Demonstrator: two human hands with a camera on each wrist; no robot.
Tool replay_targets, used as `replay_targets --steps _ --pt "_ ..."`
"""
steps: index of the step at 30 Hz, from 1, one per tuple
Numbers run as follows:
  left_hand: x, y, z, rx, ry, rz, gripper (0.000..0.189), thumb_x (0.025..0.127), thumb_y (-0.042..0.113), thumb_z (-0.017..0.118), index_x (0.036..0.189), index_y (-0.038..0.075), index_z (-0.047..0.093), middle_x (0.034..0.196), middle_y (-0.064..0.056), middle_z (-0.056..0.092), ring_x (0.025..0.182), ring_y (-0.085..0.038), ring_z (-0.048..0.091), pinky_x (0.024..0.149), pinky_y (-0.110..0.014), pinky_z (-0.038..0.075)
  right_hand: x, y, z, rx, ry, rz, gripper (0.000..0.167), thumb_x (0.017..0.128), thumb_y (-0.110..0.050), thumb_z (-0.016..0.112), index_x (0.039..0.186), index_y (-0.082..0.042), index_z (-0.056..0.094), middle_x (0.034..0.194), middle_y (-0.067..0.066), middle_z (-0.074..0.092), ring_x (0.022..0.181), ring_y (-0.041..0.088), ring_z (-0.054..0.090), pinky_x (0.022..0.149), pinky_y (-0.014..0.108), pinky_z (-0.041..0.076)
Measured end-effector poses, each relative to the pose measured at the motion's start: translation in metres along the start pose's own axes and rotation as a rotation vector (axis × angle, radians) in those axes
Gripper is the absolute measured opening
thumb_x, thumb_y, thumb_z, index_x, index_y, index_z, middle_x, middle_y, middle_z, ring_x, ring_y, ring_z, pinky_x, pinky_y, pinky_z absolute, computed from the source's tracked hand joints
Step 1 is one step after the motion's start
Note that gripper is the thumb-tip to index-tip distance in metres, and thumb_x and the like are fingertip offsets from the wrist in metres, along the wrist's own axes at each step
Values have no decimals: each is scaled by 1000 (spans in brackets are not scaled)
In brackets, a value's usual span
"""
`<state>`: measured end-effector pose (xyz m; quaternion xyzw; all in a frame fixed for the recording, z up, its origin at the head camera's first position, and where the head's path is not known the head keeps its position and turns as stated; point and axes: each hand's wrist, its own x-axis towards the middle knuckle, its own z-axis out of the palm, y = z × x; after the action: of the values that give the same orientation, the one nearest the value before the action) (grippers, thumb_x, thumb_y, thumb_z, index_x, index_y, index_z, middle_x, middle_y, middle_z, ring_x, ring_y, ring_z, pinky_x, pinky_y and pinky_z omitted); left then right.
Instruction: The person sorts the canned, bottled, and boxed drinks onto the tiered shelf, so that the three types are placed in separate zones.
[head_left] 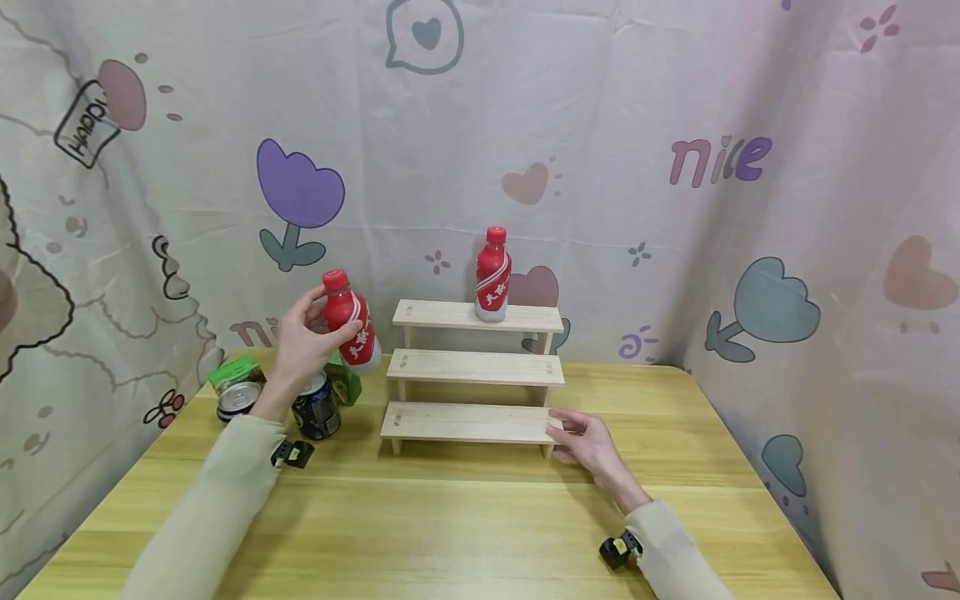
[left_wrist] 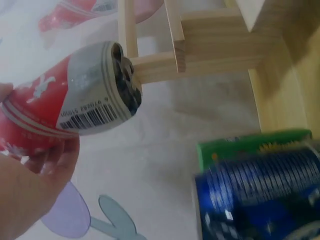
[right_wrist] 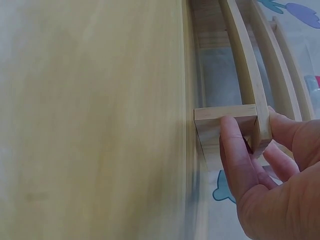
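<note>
My left hand [head_left: 303,342] grips a red bottle with a white base [head_left: 349,321], tilted and held up left of the three-step wooden shelf [head_left: 472,367]. In the left wrist view the bottle's barcode and underside [left_wrist: 100,95] show. On the shelf's top step stands a matching red bottle [head_left: 492,275], upright. My right hand [head_left: 588,446] holds the right end of the lowest step. The right wrist view shows its thumb above the board and its fingers [right_wrist: 235,155] below, against the support leg [right_wrist: 225,112].
Left of the shelf, below my left arm, stand a dark blue can [head_left: 317,408], a green box [head_left: 345,383], another can [head_left: 238,398] and a green-topped package [head_left: 236,371]. A printed curtain [head_left: 600,100] hangs behind the wooden table [head_left: 450,533].
</note>
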<state>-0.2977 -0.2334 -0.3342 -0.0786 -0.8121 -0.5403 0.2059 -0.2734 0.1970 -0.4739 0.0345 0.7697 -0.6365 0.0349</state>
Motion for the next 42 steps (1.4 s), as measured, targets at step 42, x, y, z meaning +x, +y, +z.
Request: replay_targets --steps 42 --pt "72 33 95 -244 -28 80 65 85 7 75 143 10 47 138 -15 57 123 -29 58 105 -41 48 0 0 2 12 11 17 42 88 -10 73 128 -5 64 105 12 58 80 14 65 69 34 61"
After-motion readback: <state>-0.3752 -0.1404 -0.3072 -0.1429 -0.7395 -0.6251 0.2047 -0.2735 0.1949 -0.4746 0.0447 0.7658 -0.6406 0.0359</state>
